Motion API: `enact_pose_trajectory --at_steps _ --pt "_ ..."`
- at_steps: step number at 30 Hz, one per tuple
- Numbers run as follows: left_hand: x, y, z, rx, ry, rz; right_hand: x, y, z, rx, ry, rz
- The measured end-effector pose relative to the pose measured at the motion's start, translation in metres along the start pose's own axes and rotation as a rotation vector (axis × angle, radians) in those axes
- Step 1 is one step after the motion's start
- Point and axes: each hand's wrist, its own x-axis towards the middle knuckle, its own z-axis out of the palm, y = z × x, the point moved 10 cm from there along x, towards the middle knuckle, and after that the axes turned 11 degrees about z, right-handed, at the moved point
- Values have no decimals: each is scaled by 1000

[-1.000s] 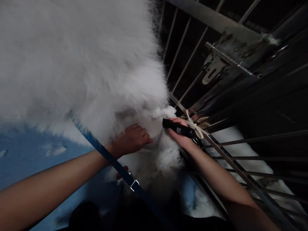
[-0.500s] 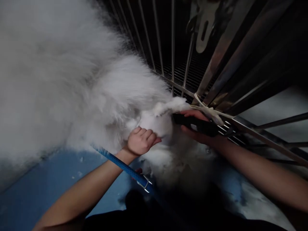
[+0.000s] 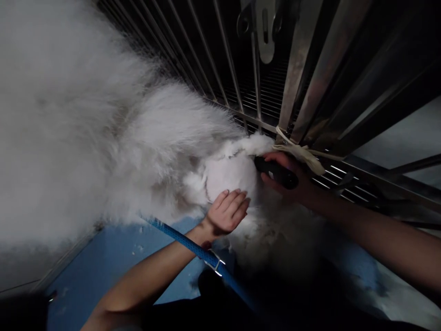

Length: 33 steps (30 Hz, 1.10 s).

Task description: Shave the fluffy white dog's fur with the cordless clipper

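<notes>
A large animal with long, fluffy white fur (image 3: 86, 128) fills the left side of the view. Its closely shorn patch (image 3: 229, 174) shows pale skin, edged by loose clumps of cut fur (image 3: 253, 143). My left hand (image 3: 228, 214) lies on the lower part of this patch with fingers stretched out, holding nothing. Wrapped round a black hair clipper (image 3: 277, 174), my right hand (image 3: 305, 184) is at the patch's right edge; the clipper's blade end is hidden in shadow by the fur.
A metal cage (image 3: 257, 87) with upright bars stands behind, a pale tie (image 3: 299, 154) knotted at its lower rail. The blue strap (image 3: 179, 236) with a metal buckle crosses over my left forearm. Tufts of fur lie on the blue surface (image 3: 120, 266) below.
My left hand has gone from curled fingers to stretched-out fingers and shifted right and down. The clipper has turned slightly, baring more of the shorn patch. The whole view has shifted.
</notes>
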Motion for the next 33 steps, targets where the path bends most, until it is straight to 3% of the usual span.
enact_pose_trajectory --at_steps 5,13,18,25,33 --pt "-13 -15 7 164 -68 -71 1 4 2 -17 -1 7" --pt "-44 -46 -5 239 -76 -138 2 3 2 -49 -27 37" --pt "-41 -54 -9 238 -66 -177 -1 0 1 -32 -45 -4" --pt "-28 -41 0 283 -79 -197 -3 0 0 -5 -37 -42" --pt "-22 -64 -19 331 -27 -263 -4 1 -4 92 5 -6"
